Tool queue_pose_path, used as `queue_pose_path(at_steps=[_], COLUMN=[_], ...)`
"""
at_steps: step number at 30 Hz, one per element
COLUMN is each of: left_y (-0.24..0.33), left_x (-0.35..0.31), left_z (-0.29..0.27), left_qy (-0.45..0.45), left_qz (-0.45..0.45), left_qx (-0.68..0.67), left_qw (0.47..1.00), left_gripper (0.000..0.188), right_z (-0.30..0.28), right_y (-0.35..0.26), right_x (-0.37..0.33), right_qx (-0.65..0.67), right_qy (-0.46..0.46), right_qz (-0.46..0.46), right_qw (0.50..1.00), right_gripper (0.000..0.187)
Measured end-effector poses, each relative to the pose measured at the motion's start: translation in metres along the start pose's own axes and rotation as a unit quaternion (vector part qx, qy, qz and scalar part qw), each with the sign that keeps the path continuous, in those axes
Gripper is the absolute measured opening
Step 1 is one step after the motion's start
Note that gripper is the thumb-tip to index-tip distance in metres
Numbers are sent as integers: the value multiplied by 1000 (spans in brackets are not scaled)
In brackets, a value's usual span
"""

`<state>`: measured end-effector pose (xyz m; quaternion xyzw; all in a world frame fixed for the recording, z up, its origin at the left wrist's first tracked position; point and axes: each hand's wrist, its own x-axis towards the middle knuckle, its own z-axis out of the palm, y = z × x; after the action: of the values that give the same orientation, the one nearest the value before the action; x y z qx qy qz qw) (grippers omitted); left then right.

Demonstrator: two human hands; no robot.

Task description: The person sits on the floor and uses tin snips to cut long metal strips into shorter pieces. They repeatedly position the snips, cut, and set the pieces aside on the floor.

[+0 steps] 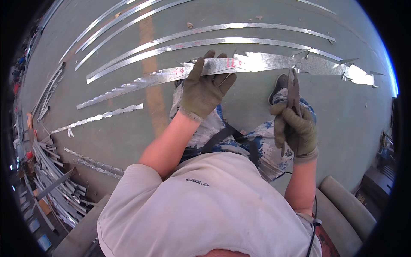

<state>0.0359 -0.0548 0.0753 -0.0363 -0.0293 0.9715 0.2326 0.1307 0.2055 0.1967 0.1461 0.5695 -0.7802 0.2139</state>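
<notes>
My left hand point(203, 92), in a worn olive glove, grips a long galvanized sheet-metal strip point(263, 62) with the thumb in front and fingers around its lower edge. Red handwritten marks show on the strip, and its right end has cuts and bent pointed tabs. Toward the left it tapers into a jagged, stepped edge. My right hand point(297, 130), gloved too, is closed around the handles of worn metal snips point(293, 92). Their jaws point up at the strip's lower edge; whether they touch it I cannot tell.
Several long metal strips point(201, 42) lie beyond on the green floor point(248, 94), which has an orange stripe point(154, 103). Jagged offcuts point(98, 117) lie at left, near a pile of metal scraps point(58, 180). My shoe point(279, 88) is beneath the strip; grey cushions point(346, 207) flank me.
</notes>
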Motion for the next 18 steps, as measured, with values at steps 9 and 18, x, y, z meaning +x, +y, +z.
queue_pose_path(at_steps=[9, 18], left_y=[-59, -67], left_x=[60, 67], left_z=[-15, -37], left_qy=[17, 11], left_qz=[-62, -53], left_qx=[132, 195], left_qw=[989, 979], left_gripper=[27, 42], right_z=[-60, -39], right_y=[-4, 34], right_x=[1, 1], right_qx=[20, 63], right_qy=[83, 134], right_qz=[-24, -15], right_qw=[996, 989], right_gripper=[33, 36])
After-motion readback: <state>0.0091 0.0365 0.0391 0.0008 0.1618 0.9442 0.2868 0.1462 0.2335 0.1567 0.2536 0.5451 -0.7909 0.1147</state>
